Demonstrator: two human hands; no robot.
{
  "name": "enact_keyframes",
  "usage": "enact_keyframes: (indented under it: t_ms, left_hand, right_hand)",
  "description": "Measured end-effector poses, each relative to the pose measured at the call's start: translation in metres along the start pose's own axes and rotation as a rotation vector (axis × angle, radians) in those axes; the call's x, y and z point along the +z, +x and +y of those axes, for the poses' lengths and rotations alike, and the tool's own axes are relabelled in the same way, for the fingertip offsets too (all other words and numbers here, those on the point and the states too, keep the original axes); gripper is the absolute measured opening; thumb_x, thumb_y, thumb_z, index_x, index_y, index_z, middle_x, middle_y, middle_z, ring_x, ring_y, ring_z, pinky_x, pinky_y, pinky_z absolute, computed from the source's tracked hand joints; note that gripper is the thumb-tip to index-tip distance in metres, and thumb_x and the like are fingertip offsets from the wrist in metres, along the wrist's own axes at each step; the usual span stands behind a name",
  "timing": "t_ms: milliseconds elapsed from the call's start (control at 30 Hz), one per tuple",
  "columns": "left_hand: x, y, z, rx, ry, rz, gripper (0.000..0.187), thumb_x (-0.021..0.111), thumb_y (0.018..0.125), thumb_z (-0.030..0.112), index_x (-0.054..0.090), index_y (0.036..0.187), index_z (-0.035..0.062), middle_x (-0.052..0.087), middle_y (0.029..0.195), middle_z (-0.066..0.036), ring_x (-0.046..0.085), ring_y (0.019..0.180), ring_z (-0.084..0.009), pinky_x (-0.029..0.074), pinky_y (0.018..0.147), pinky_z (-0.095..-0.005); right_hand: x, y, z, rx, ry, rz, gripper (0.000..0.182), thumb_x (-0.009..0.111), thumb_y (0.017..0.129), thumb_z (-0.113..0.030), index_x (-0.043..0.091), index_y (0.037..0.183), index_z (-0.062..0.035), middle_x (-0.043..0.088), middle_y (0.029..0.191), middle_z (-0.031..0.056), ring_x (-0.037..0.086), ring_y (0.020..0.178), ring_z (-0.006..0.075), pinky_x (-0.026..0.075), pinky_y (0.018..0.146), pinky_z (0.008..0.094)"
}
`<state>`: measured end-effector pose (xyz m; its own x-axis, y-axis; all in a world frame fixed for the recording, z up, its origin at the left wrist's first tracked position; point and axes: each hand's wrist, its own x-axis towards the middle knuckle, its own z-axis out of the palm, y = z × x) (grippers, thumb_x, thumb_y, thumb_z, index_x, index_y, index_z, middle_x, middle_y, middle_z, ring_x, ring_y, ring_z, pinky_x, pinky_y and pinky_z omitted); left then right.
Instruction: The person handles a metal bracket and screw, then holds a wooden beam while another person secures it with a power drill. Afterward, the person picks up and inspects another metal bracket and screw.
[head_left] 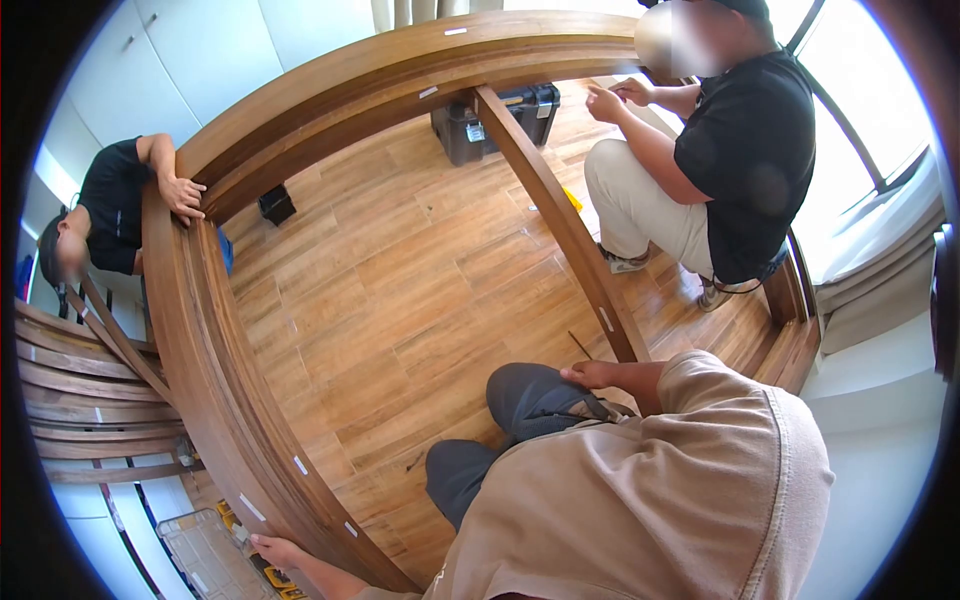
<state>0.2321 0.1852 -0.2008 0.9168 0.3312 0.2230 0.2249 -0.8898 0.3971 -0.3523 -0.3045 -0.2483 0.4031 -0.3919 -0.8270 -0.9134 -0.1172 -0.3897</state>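
A large brown wooden bed frame [390,97] stands around me, its near-left rail crossing beside my left side. My left hand [278,552] is on the outer edge of that rail, fingers together over the edge. Near my bent knee is my right hand [592,374], closed, with a thin dark stick [579,345] sticking out above it; its exact kind is too small to tell. A narrow wooden crossbar [550,205] runs from the far rail down to close by my right hand. Small white labels are stuck on the wood.
One person in black [110,205] rests a hand on the frame's left corner. Another person [750,150] crouches inside at right. A black toolbox [463,135], a small black box [277,205], stacked wooden slats [85,385] and a clear organizer case [205,550] lie about.
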Motion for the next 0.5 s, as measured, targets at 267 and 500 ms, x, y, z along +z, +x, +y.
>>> enact_keyframes:
  t_ms: [267,500]
  left_hand:
    - [-0.01,-0.005,0.008,-0.04,0.009,-0.027,0.057,0.027,0.094,0.048,0.052,0.123,0.0058,0.054,0.122,-0.014,0.05,0.111,-0.0341,0.039,0.093,-0.0406]
    - [0.002,0.004,-0.007,0.008,-0.051,-0.004,0.055,0.027,0.093,0.049,0.054,0.121,0.0097,0.056,0.12,-0.011,0.052,0.108,-0.0333,0.041,0.09,-0.0422]
  right_hand:
    - [0.003,0.001,0.004,-0.032,0.016,0.035,0.08,0.026,0.085,-0.069,0.058,0.102,0.0025,0.062,0.087,0.0165,0.061,0.079,0.0246,0.047,0.076,0.0357]
    - [0.0,0.001,0.008,-0.04,0.004,0.06,0.082,0.026,0.083,-0.071,0.058,0.106,0.0016,0.062,0.087,0.0155,0.062,0.074,0.0221,0.049,0.073,0.0342]
